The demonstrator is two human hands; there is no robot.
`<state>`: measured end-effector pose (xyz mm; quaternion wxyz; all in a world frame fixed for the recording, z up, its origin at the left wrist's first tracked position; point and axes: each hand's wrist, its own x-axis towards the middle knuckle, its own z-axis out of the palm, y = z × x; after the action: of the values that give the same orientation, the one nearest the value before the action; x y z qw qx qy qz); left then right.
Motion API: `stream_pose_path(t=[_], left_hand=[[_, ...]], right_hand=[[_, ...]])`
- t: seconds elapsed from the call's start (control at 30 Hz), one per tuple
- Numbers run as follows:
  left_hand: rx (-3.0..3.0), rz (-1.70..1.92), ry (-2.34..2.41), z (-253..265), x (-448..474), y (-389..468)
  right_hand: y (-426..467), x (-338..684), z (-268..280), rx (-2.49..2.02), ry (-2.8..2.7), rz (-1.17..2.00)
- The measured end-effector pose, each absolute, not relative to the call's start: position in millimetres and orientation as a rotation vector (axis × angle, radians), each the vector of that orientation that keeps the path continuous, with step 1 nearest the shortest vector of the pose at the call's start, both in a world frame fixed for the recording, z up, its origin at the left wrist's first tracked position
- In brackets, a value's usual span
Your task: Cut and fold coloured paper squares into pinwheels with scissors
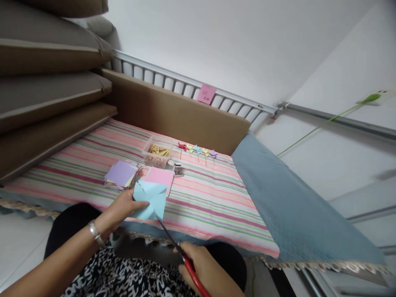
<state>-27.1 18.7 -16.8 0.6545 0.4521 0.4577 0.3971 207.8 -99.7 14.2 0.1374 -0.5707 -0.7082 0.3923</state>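
My left hand (125, 206) pinches a square of light blue paper (156, 196) between thumb and fingers, above the front of the striped cloth. Slits run inward from several of its corners. Red-handled scissors (168, 234) are gripped in my right hand (196, 262), with their blades at the paper's lower right corner. Behind the blue sheet lies a pink paper pad (161, 177). A stack of coloured paper squares, purple on top (120, 172), sits just beyond my left hand.
A clear plastic box (157, 153) holds thin yellowish sticks. Beside it is a small open box (177, 170) of tiny metal pieces. Several paper pinwheels (198, 151) on sticks lie in a row near the brown board (179, 111). Large cushions (52, 88) are stacked at the left.
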Motion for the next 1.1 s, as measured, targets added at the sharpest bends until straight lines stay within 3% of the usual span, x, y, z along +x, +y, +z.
stream_pose_path(t=[0.27, 0.5, 0.63, 0.9, 1.1], left_hand=[[1.11, 0.781, 1.067, -17.3, -32.3, 21.6], [1.304, 0.491, 0.84, -23.8, -8.3, 6.5], [1.366, 0.419, 0.76, -20.9, -1.0, 1.9], [1.079, 0.622, 0.78, -13.6, -0.1, 6.7], [0.661, 0.807, 0.704, -24.8, 6.8, -3.9]], right_hand=[[-103.8, 256.6, 5.5, -1.571, -1.993, 1.054], [-65.1, 220.0, 13.9, -1.406, -1.685, 0.889], [-45.2, 201.1, 9.4, -1.357, -1.658, 1.008], [-37.8, 188.1, -7.6, -1.302, -1.431, 1.138], [-39.4, 182.6, -23.4, -1.154, -1.175, 1.053]])
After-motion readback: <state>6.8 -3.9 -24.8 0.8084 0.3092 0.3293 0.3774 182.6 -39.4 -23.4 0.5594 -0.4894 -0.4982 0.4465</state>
